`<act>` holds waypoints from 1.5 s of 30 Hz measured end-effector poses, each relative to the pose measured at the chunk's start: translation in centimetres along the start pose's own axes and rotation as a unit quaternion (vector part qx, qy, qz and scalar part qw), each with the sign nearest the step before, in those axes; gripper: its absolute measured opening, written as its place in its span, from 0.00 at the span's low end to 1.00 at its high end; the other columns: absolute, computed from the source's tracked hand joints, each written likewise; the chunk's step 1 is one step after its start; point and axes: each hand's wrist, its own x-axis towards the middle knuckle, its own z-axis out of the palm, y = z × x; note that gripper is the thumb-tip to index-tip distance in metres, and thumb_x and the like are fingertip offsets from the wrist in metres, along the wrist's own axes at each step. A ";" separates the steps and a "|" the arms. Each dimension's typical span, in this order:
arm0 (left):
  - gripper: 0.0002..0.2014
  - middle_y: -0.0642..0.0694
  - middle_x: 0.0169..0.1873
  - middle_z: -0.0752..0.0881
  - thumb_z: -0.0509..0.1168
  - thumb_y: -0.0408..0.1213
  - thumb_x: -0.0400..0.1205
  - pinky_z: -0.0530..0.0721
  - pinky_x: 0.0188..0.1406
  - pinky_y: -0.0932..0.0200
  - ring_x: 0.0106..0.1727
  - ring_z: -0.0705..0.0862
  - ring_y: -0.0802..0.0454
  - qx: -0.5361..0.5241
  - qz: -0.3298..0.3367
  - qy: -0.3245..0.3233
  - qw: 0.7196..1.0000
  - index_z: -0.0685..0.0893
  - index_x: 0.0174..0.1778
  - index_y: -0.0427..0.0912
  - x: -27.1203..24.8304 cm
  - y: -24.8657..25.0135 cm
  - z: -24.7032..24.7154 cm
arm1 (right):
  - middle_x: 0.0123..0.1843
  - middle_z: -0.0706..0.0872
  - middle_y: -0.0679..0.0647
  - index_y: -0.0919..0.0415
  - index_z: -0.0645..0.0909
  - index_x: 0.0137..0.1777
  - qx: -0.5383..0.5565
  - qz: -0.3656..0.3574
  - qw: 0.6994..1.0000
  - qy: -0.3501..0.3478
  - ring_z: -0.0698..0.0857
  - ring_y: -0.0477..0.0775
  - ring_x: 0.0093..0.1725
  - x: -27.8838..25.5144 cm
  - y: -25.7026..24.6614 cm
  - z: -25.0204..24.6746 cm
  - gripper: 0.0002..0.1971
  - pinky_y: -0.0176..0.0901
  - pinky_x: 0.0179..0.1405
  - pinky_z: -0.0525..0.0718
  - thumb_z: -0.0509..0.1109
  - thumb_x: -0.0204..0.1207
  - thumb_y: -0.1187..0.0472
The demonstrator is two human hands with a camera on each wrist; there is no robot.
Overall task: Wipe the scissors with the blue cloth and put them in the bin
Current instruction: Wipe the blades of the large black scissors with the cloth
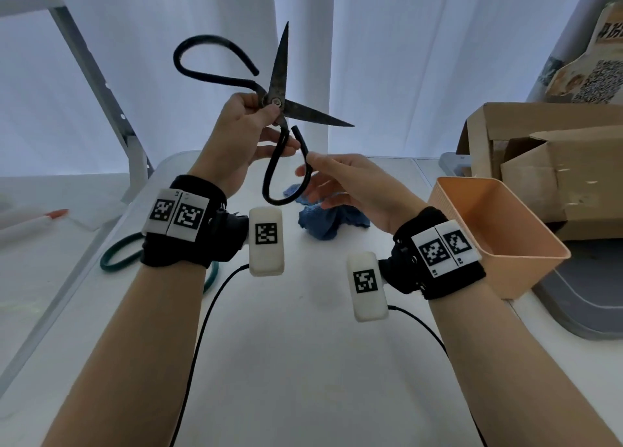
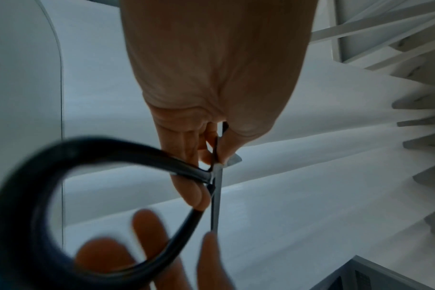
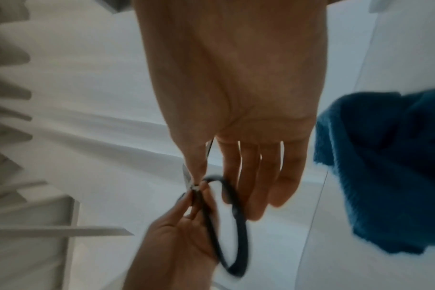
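Head view: scissors (image 1: 275, 101) held up in the air above the white surface (image 1: 303, 345), blades spread apart. Left hand (image 1: 236, 133) grip pinched on the pivot. Right hand (image 1: 340, 180) fingers extended and relaxed, thumb touching the lower handle loop; grip not closed. Blue cloth (image 1: 328, 222) lies crumpled on the surface beneath the right hand. Orange bin (image 1: 526, 261) stands to the right, beside a cardboard box (image 1: 539, 163). Green-handled scissors (image 1: 116, 254) lie at left.

Left wrist view: left fingers (image 2: 194, 192) clamp the pivot; loop blurred.

Right wrist view: right fingers (image 3: 266, 176) straight by the loop; cloth (image 3: 385, 166) at right.
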 end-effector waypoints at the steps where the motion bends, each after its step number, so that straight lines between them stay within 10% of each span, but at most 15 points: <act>1: 0.09 0.42 0.42 0.83 0.59 0.32 0.89 0.89 0.41 0.51 0.39 0.90 0.42 -0.012 -0.001 -0.001 1.000 0.73 0.63 0.34 -0.2 0.1 0.2 | 0.49 0.92 0.58 0.65 0.86 0.61 0.025 -0.016 1.000 -0.003 0.89 0.50 0.46 -0.3 -0.1 0.1 0.21 0.40 0.48 0.87 0.62 0.87 0.47; 9: 0.03 0.39 0.46 0.87 0.64 0.32 0.87 0.89 0.56 0.43 0.56 0.91 0.37 -0.133 -0.015 -0.024 0.991 0.81 0.52 0.37 -1.7 0.0 2.0 | 0.49 0.87 0.55 0.58 0.76 0.47 0.196 -0.084 0.970 0.121 0.89 0.58 0.52 -0.8 -1.4 0.3 0.12 0.57 0.55 0.88 0.57 0.90 0.56; 16: 0.09 0.42 0.42 0.87 0.73 0.38 0.82 0.89 0.50 0.54 0.46 0.91 0.44 -0.329 -0.058 0.121 0.935 0.82 0.52 0.37 -2.8 -1.2 0.9 | 0.46 0.87 0.53 0.55 0.74 0.42 0.138 -0.081 0.964 0.210 0.87 0.52 0.47 -1.6 -1.3 -1.3 0.14 0.46 0.45 0.82 0.58 0.90 0.54; 20: 0.14 0.46 0.48 0.91 0.66 0.45 0.87 0.87 0.60 0.49 0.54 0.92 0.46 -0.200 -0.035 0.119 0.972 0.78 0.63 0.40 -3.5 -1.9 0.2 | 0.49 0.84 0.53 0.55 0.78 0.42 0.140 -0.037 0.965 0.218 0.87 0.55 0.52 -2.1 -0.6 -2.8 0.14 0.59 0.61 0.84 0.60 0.89 0.54; 27: 0.17 0.44 0.51 0.93 0.53 0.46 0.92 0.81 0.69 0.41 0.54 0.92 0.46 -0.042 -0.112 0.064 0.991 0.83 0.55 0.40 -4.9 -3.1 0.1 | 0.53 0.84 0.52 0.53 0.78 0.42 0.150 0.032 0.960 0.235 0.85 0.53 0.54 -2.7 0.2 -3.5 0.14 0.49 0.53 0.78 0.58 0.89 0.54; 45: 0.19 0.45 0.53 0.93 0.65 0.50 0.86 0.88 0.60 0.52 0.56 0.91 0.48 0.064 -0.207 -0.134 0.967 0.89 0.60 0.37 -6.5 -2.9 5.2 | 0.48 0.89 0.59 0.58 0.69 0.41 0.319 0.000 0.916 0.243 0.87 0.62 0.46 -2.7 -1.2 -1.1 0.12 0.59 0.54 0.85 0.54 0.89 0.61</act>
